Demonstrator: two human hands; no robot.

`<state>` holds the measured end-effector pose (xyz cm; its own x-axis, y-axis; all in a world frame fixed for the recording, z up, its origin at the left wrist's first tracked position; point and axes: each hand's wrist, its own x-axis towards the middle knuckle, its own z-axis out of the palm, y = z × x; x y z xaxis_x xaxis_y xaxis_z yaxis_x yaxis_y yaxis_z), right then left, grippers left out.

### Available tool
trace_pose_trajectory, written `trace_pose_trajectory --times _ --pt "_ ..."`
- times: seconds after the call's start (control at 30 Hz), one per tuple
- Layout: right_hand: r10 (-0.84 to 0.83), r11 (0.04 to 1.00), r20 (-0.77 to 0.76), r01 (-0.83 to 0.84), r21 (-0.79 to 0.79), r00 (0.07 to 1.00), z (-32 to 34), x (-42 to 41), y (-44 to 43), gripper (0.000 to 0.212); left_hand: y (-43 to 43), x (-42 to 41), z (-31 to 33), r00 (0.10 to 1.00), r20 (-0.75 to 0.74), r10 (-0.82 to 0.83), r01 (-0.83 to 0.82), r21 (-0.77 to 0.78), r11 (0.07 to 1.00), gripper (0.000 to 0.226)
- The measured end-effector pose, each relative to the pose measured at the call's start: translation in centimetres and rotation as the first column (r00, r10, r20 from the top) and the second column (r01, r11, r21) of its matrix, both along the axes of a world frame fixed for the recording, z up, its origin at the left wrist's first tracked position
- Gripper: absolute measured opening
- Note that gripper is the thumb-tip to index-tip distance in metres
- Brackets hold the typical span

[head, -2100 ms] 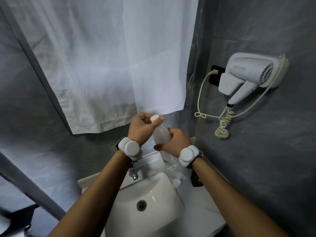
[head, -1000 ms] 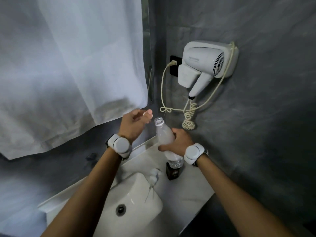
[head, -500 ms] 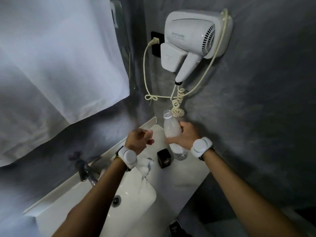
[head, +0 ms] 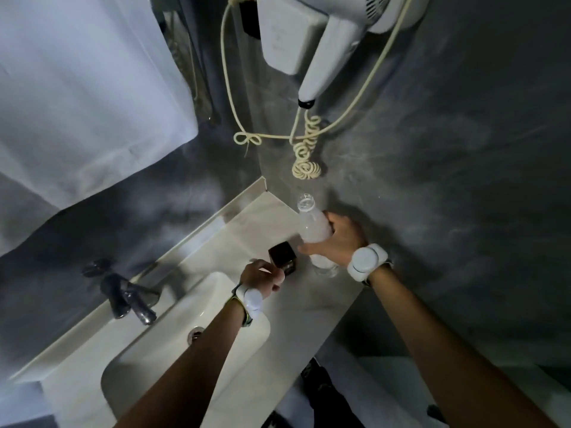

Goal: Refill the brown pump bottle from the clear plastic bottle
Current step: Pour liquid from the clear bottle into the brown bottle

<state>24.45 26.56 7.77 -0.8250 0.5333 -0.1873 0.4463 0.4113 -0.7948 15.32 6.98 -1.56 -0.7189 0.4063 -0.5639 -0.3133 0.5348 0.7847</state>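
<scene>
My right hand (head: 338, 242) grips the clear plastic bottle (head: 311, 228) around its middle. The bottle stands upright on the counter's back right corner, uncapped, with milky liquid inside. Just left of it stands the brown pump bottle (head: 281, 257), a dark square body with no pump head showing on it. My left hand (head: 262, 277) rests low against the brown bottle's near side, fingers curled shut around a small white piece that looks like the bottle cap (head: 263, 269). The hand hides the counter beneath it.
A white counter (head: 247, 220) holds a sink basin (head: 173, 344) with a dark tap (head: 129, 299) at the left. A wall-mounted hair dryer (head: 309, 35) and its coiled cord (head: 306, 156) hang above the bottles. A white curtain (head: 80, 88) hangs at the upper left.
The cap came off the clear bottle in my left hand. Both hands sank: the bottle now stands on the counter and my left hand sits beside the brown bottle. The view tilted down.
</scene>
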Motion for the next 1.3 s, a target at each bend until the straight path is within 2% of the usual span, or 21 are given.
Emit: trace_pose_trajectory --times 0.27,0.47,0.63,0.8,0.93,1.07,1.13,1.2,1.3 --pt "0.023 1.000 0.057 -0.023 -0.002 0.998 -2.7 -0.1 0.7 0.062 0.0 0.8 -5.0 0.993 0.119 0.009 -0.005 -0.030 1.000 0.016" --pt "0.014 0.999 0.064 -0.011 -0.050 0.998 -4.9 -0.1 1.1 0.059 -0.5 1.2 -7.3 0.995 0.100 -0.014 0.025 -0.110 0.994 0.016" --pt "0.021 0.993 0.087 -0.011 -0.122 0.996 -6.6 0.3 1.5 0.066 -0.2 1.5 -8.7 0.995 0.061 -0.081 0.090 -0.181 0.979 0.013" --pt "0.024 0.995 0.103 -0.013 -0.100 0.994 -7.6 0.4 1.6 0.063 0.7 1.6 -8.2 0.958 0.027 -0.286 0.281 -0.296 0.913 0.033" --pt "0.014 0.997 0.118 -0.004 -0.081 0.993 -7.9 0.3 1.8 0.065 0.9 1.6 -7.7 0.939 -0.039 -0.341 0.301 -0.383 0.873 0.046" --pt "0.014 0.995 0.138 0.000 -0.101 0.990 -7.7 -0.2 1.8 0.068 0.6 0.4 -7.8 0.963 -0.044 -0.266 0.234 -0.349 0.907 0.021" --pt "0.022 0.994 0.144 -0.006 -0.106 0.989 -7.5 -0.6 1.8 0.067 0.5 -0.4 -7.4 0.971 -0.099 -0.217 0.172 -0.341 0.924 0.024" --pt "0.022 0.994 0.141 -0.007 -0.111 0.990 -7.4 -0.8 1.8 0.068 0.8 -0.7 -7.2 0.984 -0.128 -0.123 0.082 -0.287 0.955 0.040" --pt "0.025 0.994 0.140 -0.010 -0.112 0.990 -7.4 -1.2 1.9 0.070 1.3 -1.3 -6.4 0.998 -0.067 0.000 -0.009 -0.135 0.991 0.077"
